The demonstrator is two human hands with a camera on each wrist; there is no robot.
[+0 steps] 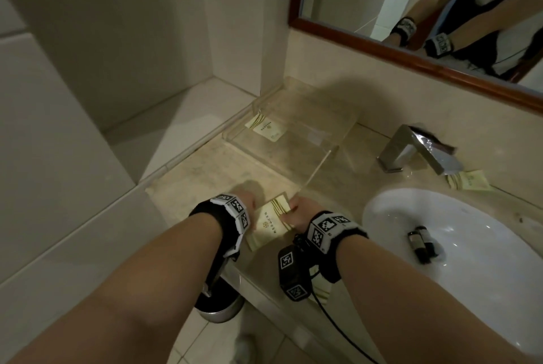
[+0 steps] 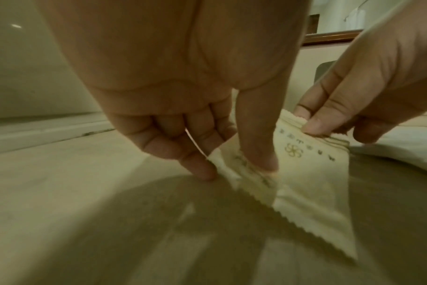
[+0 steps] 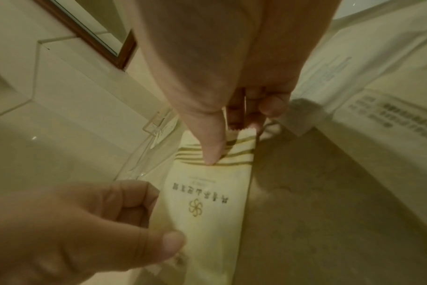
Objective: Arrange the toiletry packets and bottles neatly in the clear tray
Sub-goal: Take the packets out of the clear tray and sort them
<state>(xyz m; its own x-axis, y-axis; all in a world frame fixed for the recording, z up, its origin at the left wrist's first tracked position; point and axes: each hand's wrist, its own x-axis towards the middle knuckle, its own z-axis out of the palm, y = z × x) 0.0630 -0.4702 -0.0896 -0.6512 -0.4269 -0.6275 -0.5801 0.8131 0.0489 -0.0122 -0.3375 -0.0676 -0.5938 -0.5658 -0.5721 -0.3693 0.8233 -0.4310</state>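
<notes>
A cream toiletry packet [image 1: 271,221] with gold stripes is held between both hands just above the counter near its front edge. My left hand [image 1: 249,202] pinches its left edge, thumb [image 2: 258,154] on top. My right hand [image 1: 296,211] pinches the striped end, thumb [image 3: 212,146] pressed on the stripes. The clear tray [image 1: 293,140] stands behind on the counter with one packet [image 1: 266,128] lying in its left end. Another packet [image 1: 470,180] lies by the faucet. Two small dark bottles [image 1: 421,243] lie in the sink basin.
A metal faucet [image 1: 417,149] stands right of the tray. The white sink [image 1: 470,216] fills the right side. A wood-framed mirror [image 1: 411,49] hangs above. One more packet [image 1: 321,290] lies under my right wrist. A tiled ledge [image 1: 191,116] runs left of the counter.
</notes>
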